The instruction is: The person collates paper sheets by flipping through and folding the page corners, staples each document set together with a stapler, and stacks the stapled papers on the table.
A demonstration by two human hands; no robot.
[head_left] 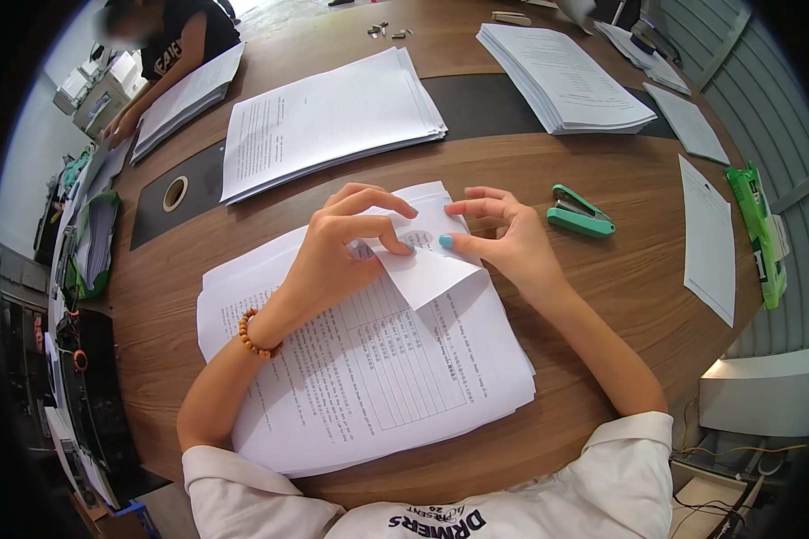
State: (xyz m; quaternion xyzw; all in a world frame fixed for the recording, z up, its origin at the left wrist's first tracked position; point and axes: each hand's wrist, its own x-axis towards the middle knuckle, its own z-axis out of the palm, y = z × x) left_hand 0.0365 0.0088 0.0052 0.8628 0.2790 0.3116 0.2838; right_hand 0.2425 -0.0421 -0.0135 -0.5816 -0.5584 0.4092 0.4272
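A thick stack of printed sheets (333,404) lies in front of me, with the top sheet showing a table and lines of text. A sheet's corner (431,277) is folded over at the stack's far end, its blank side up. My left hand (351,229) is closed, pinching the folded paper between thumb and fingers; a beaded bracelet (253,334) circles that wrist. Facing it, my right hand (503,229) has thumb and index finger apart, the thumb touching the paper beside the fold. A green stapler (581,213) lies right of my right hand.
Two more paper stacks (324,121) (566,81) lie across the table. A tape roll (175,193) sits at left. Single sheets (708,238) and a green packet (757,235) line the right edge. A person (184,54) handles papers at far left.
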